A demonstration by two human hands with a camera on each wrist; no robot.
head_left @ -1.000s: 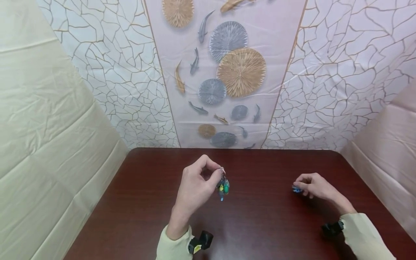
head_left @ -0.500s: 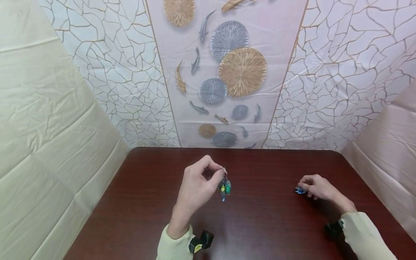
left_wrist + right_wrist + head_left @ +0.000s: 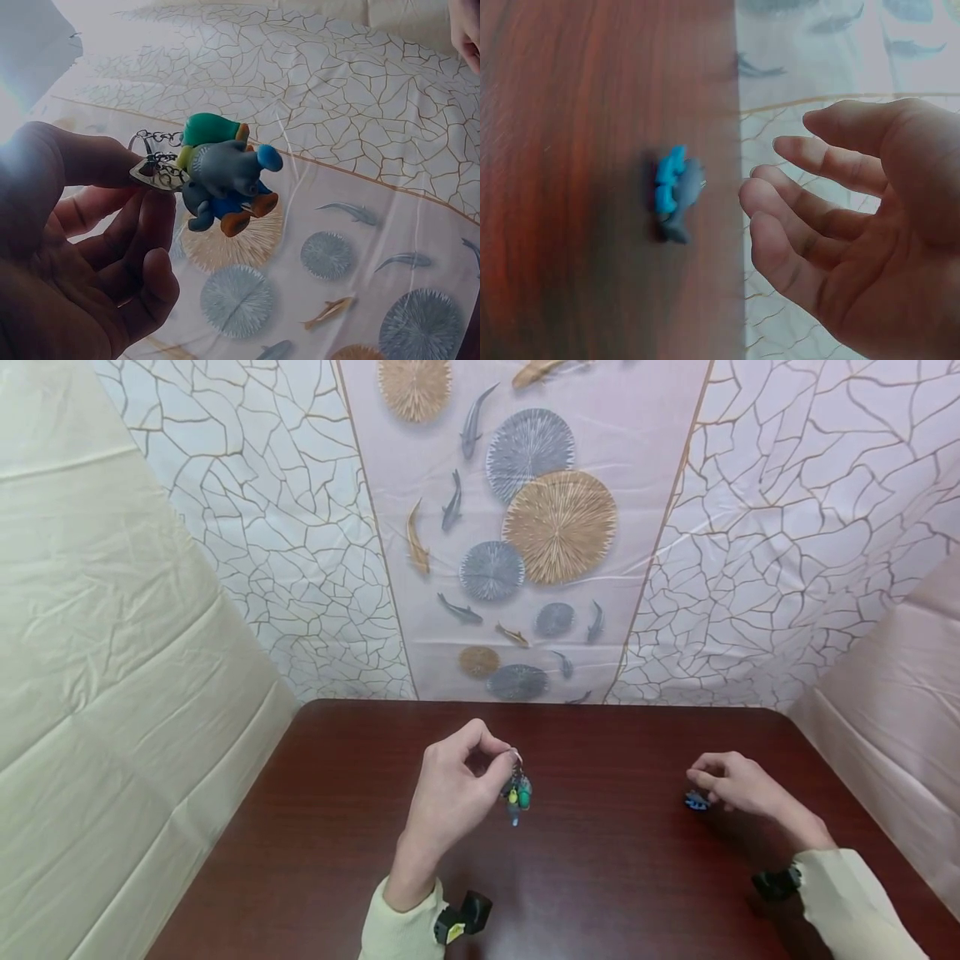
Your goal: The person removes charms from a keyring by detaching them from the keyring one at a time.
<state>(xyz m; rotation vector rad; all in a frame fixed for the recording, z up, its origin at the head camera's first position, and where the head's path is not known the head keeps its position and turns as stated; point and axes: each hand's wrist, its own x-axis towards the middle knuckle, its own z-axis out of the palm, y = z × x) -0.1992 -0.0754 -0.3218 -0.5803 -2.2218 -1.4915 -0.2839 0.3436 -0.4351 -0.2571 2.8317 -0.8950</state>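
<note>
My left hand [image 3: 453, 789] pinches the metal ring of a keychain [image 3: 520, 793] between thumb and forefinger, above the table's middle. In the left wrist view, small rubbery figures [image 3: 229, 169] dangle from short chains: a grey one with a blue tip, and green, blue and orange parts. On the right side of the table lies a small blue and grey figure [image 3: 697, 801], which appears blurred in the right wrist view. Just above it is my right hand [image 3: 738, 783]. Its fingers [image 3: 817, 157] are loosely bent and apart from the figure, holding nothing.
Under both hands is a dark reddish-brown table [image 3: 360, 827] with rounded far corners. A patterned cloth [image 3: 525, 527] hangs behind its far edge. Cream cloth [image 3: 112, 652] slopes along the left side, and a pale sheet [image 3: 900, 693] along the right.
My right hand moves slightly right with the blue and grey figure, then lets go of it and lifts a little. The left hand and its keychain stay almost still.
</note>
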